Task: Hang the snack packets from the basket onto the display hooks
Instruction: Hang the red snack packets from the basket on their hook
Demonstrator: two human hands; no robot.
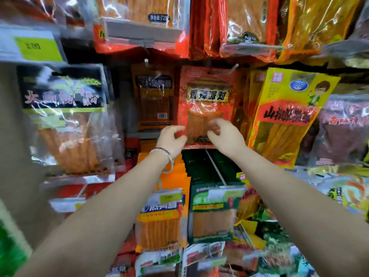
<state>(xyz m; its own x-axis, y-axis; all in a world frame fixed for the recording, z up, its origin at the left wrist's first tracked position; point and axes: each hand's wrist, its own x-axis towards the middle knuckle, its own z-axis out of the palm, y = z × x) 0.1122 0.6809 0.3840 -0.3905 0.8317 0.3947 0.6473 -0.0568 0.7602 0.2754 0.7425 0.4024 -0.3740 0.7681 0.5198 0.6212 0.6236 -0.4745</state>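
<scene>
A red snack packet (205, 90) hangs from a metal display hook (234, 68) in the middle of the rack. Both my hands are raised to its bottom edge. My left hand (173, 139), with a bracelet on the wrist, sits at the packet's lower left corner, thumb and fingers loosely curved with a gap between them. In front of the lower right part is my right hand (225, 136), fingers loosely curled; I see no clear grip on the packet. The basket is out of view.
Hanging packets crowd the rack: a black-topped one (63, 116) at left, an orange one (154, 96) behind, a yellow one (289, 114) at right. Red and orange packets (239, 25) hang above. Below my arms are orange (161, 216) and green packets (212, 212) on long hooks.
</scene>
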